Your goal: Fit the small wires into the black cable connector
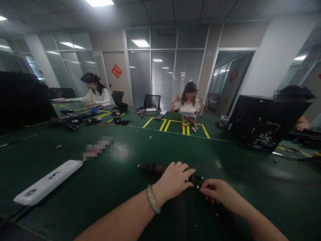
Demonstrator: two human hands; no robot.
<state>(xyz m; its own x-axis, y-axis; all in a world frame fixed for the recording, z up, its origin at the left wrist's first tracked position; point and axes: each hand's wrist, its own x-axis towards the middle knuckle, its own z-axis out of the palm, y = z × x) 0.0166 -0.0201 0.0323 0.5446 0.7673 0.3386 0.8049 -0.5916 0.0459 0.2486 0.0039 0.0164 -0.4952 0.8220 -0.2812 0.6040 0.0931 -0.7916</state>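
— Pale green is the bangle [153, 199] on your left wrist. Where is the tool?

— Under your left hand [173, 180]: a black cylindrical tool [146, 167], lying flat on the green table [117, 177], with its metal tip pointing to your left.

— And how are the fingers?

— On the left, they curl over the tool and hold its body. Your right hand [218, 191] is at the other end of the tool, its fingers narrow, close to a small gold-coloured piece [198, 186]. Whether they pinch it, I cannot tell.

— What is farther from you?

— At your left lies a long white box [50, 182] with a dark mark on top. Beyond, at your right, a black computer case [260, 124] stands tilted. Across the table, a power supply unit [189, 115] with coloured wires is near yellow lines [173, 121]. Behind it sits a co-worker [189, 104], both hands raised; another co-worker [101, 97] sits farther left, arms on the table.
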